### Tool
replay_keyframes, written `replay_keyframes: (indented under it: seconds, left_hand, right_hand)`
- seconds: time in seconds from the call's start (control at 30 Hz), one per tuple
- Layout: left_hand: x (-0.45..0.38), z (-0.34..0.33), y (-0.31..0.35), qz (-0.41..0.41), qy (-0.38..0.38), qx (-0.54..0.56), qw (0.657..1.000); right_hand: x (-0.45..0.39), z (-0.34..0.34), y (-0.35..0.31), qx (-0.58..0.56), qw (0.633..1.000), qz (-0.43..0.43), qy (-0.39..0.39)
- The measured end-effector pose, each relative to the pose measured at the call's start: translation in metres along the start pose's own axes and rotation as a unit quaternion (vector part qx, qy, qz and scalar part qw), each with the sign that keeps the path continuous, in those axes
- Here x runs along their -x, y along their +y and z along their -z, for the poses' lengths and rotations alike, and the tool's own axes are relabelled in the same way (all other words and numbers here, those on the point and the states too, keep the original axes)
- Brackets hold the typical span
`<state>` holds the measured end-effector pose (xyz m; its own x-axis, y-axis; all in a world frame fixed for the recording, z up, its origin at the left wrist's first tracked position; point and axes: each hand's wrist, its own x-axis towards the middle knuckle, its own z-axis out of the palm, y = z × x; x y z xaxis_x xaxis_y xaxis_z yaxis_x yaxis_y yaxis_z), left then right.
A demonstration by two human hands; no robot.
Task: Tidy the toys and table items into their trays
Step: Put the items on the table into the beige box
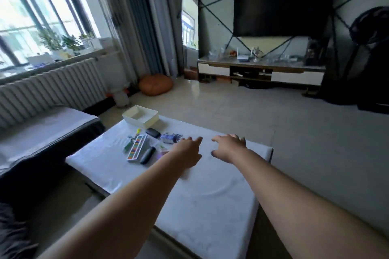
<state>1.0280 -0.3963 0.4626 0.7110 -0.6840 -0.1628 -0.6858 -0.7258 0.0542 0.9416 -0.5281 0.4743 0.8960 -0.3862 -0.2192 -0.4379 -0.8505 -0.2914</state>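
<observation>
None of the items is lying in the white tray [140, 116] yet; it is sitting empty at the far left corner of the white-covered table [210, 195], so all sorting is remaining. Just beside it are lying a multicoloured rectangular toy [136, 147], two dark oblong objects [147, 155] and a blurred purple-white toy [171, 138]. Left hand [187, 149] and right hand [228, 147] are reaching forward, fingers relaxed, holding nothing

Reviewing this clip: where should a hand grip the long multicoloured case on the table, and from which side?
Probably across its narrow width near the middle, coming from above. The multicoloured case lies flat on the table, long and slim, with a dark oblong item close along its right edge, so fingers need care there.
</observation>
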Motion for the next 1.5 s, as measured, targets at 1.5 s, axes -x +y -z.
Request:
replay_keyframes:
  seconds: [1.5]
  left_hand:
    - [-0.467, -0.076, -0.682, -0.010, -0.161, 0.041, 0.986]
  right_hand:
    - [-0.679, -0.238, -0.450, -0.037, 0.997, -0.044, -0.054]
